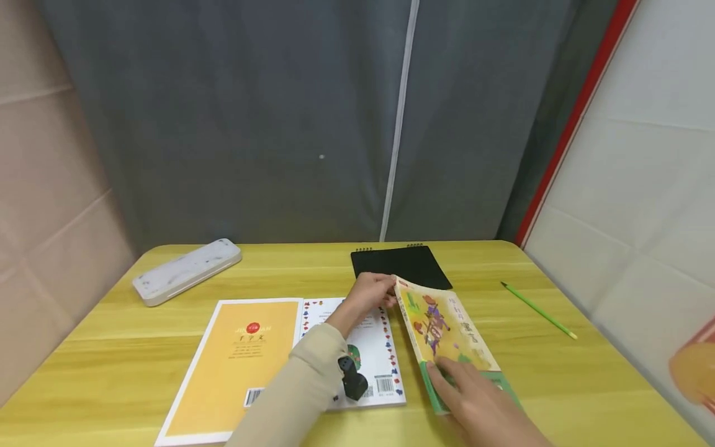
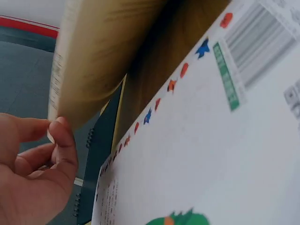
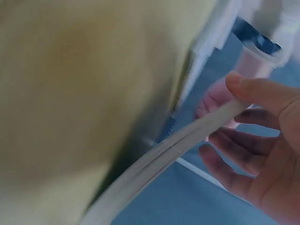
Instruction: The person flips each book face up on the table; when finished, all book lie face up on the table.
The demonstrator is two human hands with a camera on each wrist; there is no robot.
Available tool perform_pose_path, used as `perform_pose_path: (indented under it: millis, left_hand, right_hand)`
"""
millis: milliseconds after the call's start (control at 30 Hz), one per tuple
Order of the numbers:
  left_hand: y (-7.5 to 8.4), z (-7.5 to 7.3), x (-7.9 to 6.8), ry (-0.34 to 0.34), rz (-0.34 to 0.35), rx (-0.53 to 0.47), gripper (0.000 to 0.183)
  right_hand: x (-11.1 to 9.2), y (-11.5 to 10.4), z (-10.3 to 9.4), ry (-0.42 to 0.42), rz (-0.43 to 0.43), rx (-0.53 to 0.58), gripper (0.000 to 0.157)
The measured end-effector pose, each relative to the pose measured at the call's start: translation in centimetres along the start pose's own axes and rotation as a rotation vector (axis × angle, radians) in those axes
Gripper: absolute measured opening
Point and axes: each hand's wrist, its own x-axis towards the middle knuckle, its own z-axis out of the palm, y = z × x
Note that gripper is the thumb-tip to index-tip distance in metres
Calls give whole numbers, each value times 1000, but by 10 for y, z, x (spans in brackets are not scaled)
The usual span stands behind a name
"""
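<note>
A picture book (image 1: 455,329) with a yellow and green cover is tilted up off the right part of the table. My left hand (image 1: 368,293) pinches its upper left corner between thumb and fingers, seen closer in the left wrist view, where the book's page (image 2: 108,56) curves. At the lower end, my right hand (image 1: 483,400) grips the book, thumb on the cover; the right wrist view shows its thick page edge (image 3: 159,157) between thumb and fingers. Beneath my left forearm lies a white book (image 1: 375,347) with a colourful border and barcode. An orange book (image 1: 234,382) lies beside it.
A black spiral notebook (image 1: 404,264) lies behind the picture book, close to my left hand. To the right is a green pencil (image 1: 539,310). A pale, long case (image 1: 190,268) sits at the back left. A grey curtain (image 1: 251,136) hangs behind the table.
</note>
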Motion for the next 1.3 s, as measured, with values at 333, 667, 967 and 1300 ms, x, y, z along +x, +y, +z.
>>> perform_pose_path:
  millis: [333, 667, 967, 1300]
  left_hand:
    - [-17, -4, 0, 112, -12, 327, 26]
    - [-21, -6, -1, 128, 96, 565, 23]
    - [0, -19, -13, 68, 172, 661, 36]
    - [25, -95, -33, 67, 183, 831, 32]
  right_hand:
    - [13, -4, 19, -236, 159, 108, 68]
    - [-16, 61, 13, -438, 619, 335, 89]
    - [-20, 67, 25, -473, 609, 393, 94]
    - [-18, 61, 19, -471, 591, 375, 94]
